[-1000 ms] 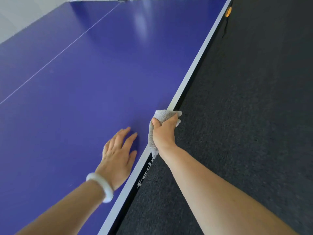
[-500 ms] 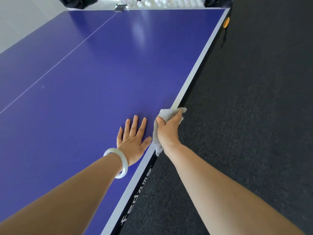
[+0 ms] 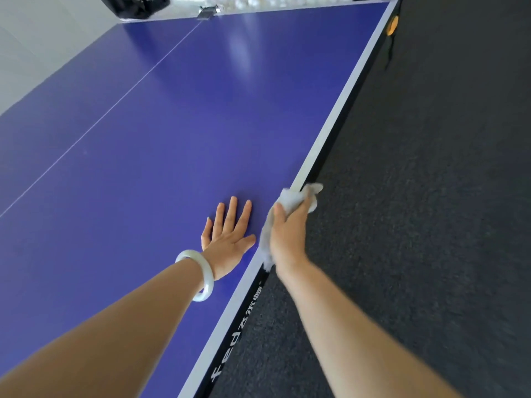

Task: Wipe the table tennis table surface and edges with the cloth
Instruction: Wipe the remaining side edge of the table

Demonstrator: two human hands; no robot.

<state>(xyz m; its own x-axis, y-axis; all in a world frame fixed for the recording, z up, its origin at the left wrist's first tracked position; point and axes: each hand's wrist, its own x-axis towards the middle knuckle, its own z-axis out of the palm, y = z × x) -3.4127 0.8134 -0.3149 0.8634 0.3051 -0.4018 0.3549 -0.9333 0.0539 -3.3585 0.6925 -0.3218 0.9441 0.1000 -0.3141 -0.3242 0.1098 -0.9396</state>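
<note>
The blue table tennis table (image 3: 178, 133) fills the left and middle of the head view, and its white side edge (image 3: 339, 116) runs diagonally to the far right corner. My right hand (image 3: 287, 234) grips a crumpled grey cloth (image 3: 293, 201) wrapped over that edge, thumb on top and fingers down the black side rail. My left hand (image 3: 228, 238) lies flat on the blue surface just left of it, fingers straight and spread. A white bangle (image 3: 201, 274) sits on my left wrist.
Dark carpet (image 3: 431, 196) covers the floor to the right of the table. An orange disc (image 3: 392, 24) hangs at the far right corner. Several white balls (image 3: 273, 1) and a net clamp (image 3: 208, 10) lie at the far end. Dark gear (image 3: 135, 5) stands far left.
My right hand has slid the cloth forward along the table's side edge. My left hand moved forward too and flattened on the surface beside it.
</note>
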